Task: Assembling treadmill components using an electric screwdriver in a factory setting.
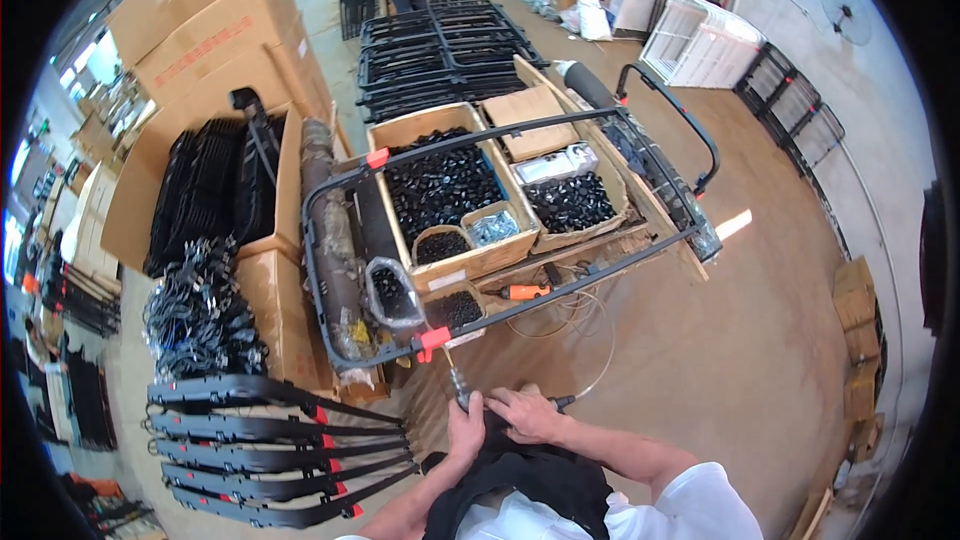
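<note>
Nearest: right hand (pixel 530 414), fingers bent over dark material; cannot tell whether it grips anything. Just left of it, left hand (pixel 467 428) closed around a grey driver (pixel 459 386). Driver's long axis runs away from the wearer, leaning slightly left; its tip points at the red clip (pixel 433 340) on the near rail; contact not resolvable. Black frame (pixel 570 272) lies above the parts boxes, long axis left to right, right end farther off. Beyond, within its outline: wooden bin (pixel 383 202) of black pieces. Farther: stacked black frames (pixel 440 50).
</note>
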Demonstrator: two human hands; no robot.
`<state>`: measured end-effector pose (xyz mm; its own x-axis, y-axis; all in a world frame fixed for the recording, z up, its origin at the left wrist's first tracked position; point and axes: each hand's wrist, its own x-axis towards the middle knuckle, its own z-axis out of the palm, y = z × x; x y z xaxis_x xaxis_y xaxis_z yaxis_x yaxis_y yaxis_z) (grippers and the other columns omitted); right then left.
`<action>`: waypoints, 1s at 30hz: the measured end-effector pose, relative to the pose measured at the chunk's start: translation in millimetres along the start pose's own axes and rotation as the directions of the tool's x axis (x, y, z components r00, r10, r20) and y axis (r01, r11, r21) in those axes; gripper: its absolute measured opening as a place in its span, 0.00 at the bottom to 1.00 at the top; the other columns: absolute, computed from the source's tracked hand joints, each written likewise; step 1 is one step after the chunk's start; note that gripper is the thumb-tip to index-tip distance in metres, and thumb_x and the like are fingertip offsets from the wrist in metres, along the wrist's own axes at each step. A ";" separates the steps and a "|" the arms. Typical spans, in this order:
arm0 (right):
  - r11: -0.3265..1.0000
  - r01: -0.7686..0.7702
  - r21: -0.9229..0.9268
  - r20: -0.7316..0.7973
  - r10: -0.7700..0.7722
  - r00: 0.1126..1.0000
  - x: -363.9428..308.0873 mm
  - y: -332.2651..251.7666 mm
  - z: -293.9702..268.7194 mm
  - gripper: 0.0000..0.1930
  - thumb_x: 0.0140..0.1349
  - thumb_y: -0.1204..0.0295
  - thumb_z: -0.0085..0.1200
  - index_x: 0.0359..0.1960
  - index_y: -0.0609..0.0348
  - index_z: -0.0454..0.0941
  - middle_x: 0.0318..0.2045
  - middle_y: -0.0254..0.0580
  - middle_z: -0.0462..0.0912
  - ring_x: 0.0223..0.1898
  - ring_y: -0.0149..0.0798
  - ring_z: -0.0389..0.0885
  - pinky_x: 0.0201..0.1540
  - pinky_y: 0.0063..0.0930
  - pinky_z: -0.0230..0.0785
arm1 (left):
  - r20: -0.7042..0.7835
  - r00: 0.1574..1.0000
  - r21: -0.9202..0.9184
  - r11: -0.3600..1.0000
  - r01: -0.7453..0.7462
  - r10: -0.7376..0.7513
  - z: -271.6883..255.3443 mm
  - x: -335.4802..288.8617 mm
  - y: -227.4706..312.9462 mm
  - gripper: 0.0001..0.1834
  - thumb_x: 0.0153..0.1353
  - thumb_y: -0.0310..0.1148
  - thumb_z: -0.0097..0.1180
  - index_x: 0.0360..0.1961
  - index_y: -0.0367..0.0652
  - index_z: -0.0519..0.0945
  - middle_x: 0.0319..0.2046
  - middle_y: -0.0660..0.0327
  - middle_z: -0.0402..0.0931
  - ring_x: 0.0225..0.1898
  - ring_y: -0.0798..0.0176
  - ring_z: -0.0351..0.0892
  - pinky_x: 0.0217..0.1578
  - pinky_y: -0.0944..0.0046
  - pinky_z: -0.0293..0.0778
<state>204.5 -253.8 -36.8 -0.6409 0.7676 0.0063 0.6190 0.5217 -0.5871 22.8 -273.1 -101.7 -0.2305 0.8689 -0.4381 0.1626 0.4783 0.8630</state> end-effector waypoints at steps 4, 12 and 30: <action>0.998 -0.061 0.026 0.103 0.059 0.993 -36.0 36.6 -20.9 0.36 0.54 0.69 0.67 0.67 0.58 0.70 0.58 0.52 0.77 0.59 0.56 0.81 0.59 0.47 0.78 | 0.367 0.928 0.348 0.935 -0.073 -0.065 14.1 13.6 -2.7 0.34 0.73 0.60 0.53 0.54 0.33 0.79 0.47 0.37 0.85 0.51 0.34 0.85 0.52 0.44 0.78; 0.716 -0.698 0.017 0.013 0.698 0.716 -101.6 194.0 -94.3 0.35 0.58 0.62 0.67 0.68 0.55 0.71 0.61 0.55 0.76 0.59 0.60 0.81 0.60 0.50 0.78 | 0.691 0.662 0.222 0.786 -0.576 0.290 106.7 86.6 209.9 0.15 0.72 0.42 0.59 0.50 0.42 0.85 0.47 0.51 0.86 0.52 0.44 0.85 0.52 0.50 0.80; 0.587 -0.799 0.130 -0.082 0.809 0.581 -64.5 465.6 -170.9 0.35 0.62 0.68 0.63 0.70 0.63 0.67 0.66 0.66 0.69 0.62 0.66 0.76 0.65 0.53 0.73 | 0.735 0.654 0.676 -0.250 -0.693 0.177 364.8 420.2 231.9 0.05 0.70 0.34 0.55 0.43 0.45 0.76 0.34 0.56 0.84 0.36 0.53 0.88 0.39 0.54 0.82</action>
<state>611.7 3.3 -172.2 0.1658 0.8992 -0.4049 0.8165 -0.3554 -0.4550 313.6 249.5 -177.4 0.5834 0.7469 -0.3190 0.7679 -0.6352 -0.0826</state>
